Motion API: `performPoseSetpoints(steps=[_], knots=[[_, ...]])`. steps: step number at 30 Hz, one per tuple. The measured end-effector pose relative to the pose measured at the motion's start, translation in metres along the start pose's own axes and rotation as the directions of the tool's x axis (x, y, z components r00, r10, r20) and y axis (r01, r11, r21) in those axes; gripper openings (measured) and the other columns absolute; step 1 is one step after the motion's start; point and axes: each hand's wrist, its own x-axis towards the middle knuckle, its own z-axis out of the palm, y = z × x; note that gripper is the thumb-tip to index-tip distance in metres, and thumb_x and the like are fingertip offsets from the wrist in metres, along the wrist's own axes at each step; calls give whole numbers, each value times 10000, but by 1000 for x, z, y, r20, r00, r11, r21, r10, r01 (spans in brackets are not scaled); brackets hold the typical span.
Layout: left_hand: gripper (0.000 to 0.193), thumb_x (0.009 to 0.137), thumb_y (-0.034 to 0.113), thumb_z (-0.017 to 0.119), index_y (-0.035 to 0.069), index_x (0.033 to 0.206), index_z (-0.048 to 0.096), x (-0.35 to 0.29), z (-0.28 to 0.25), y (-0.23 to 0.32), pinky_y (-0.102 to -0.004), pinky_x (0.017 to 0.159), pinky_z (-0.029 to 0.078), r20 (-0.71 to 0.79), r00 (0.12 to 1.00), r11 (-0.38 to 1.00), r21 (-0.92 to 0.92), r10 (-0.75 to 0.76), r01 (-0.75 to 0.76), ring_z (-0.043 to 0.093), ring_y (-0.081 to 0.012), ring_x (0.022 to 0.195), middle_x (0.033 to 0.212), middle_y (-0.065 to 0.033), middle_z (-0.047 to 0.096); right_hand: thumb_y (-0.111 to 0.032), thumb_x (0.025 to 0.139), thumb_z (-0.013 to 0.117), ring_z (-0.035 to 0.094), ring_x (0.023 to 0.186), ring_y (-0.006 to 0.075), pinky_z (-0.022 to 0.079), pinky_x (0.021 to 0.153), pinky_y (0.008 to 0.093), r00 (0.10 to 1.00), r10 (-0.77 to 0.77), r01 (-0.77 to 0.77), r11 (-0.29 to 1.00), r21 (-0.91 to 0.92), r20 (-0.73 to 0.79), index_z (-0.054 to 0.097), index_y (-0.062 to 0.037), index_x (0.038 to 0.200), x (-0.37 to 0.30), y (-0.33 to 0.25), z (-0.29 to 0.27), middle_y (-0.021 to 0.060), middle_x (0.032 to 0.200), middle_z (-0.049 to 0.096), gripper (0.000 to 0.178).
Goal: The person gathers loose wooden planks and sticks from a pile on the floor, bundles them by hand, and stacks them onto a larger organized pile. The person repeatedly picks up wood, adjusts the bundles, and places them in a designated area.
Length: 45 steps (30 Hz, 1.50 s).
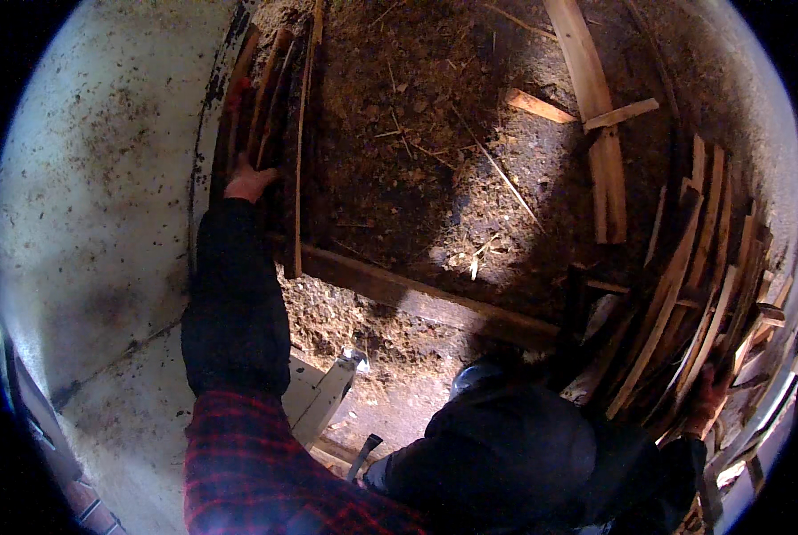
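My left hand (250, 180) reaches out at the upper left, its thumb spread away from the fingers. It lies against the near end of several narrow wooden slats (265, 107) that stand along a pale wall. At the lower right, my right hand (707, 401) is dim and partly in shadow at the lower end of a pile of long wooden strips (675, 294). It touches the strips, but whether its fingers close round one is hard to see. The left sleeve is dark below a red plaid upper part.
The pale, speckled wall (105, 178) rises on the left. A wooden beam (435, 308) crosses the ground ahead. Beyond it, a long board (606, 169) and short wood pieces (540, 105) lie on the littered dirt floor (399, 116). Near the bottom stands a whitish angular object (323, 397).
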Motion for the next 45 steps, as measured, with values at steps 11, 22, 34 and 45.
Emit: performPoseSetpoints(steps=[11, 22, 34, 45], knots=[[672, 746, 367, 715, 46, 1303, 518, 6, -43, 32, -396, 960, 448, 71, 997, 989, 147, 15, -25, 553, -376, 1136, 1246, -271, 548, -286, 900, 605, 428, 1287, 253, 315, 1086, 357, 991, -80, 92, 990, -106, 110, 347, -25, 1425, 4, 0, -8, 118, 1393, 462, 641], [801, 720, 363, 728, 14, 1361, 398, 12, -17, 42, -443, 953, 453, 115, 978, 962, -191, -172, 192, 524, -430, 1151, 1261, -292, 526, -215, 851, 647, 464, 1232, 238, 341, 1059, 356, 988, -150, 150, 931, -333, 26, 390, -43, 1402, 5, 11, -18, 110, 1345, 501, 632], [606, 781, 472, 676, 12, 1165, 587, -19, -106, 120, -448, 891, 468, -239, 970, 984, -180, -32, -12, 576, -403, 1087, 1109, -287, 605, -303, 899, 622, 449, 1254, 245, 307, 1084, 351, 972, -142, 190, 944, -270, 189, 345, -15, 1416, 15, 15, -29, 121, 1381, 468, 653], [994, 645, 513, 783, -40, 1361, 372, -48, -92, 191, -392, 990, 417, 15, 995, 950, -296, -96, 97, 515, -357, 1201, 1284, -283, 510, -275, 907, 608, 463, 1229, 251, 314, 1074, 350, 981, -159, 182, 955, -236, 111, 376, -7, 1398, 6, 9, -19, 128, 1342, 504, 606]])
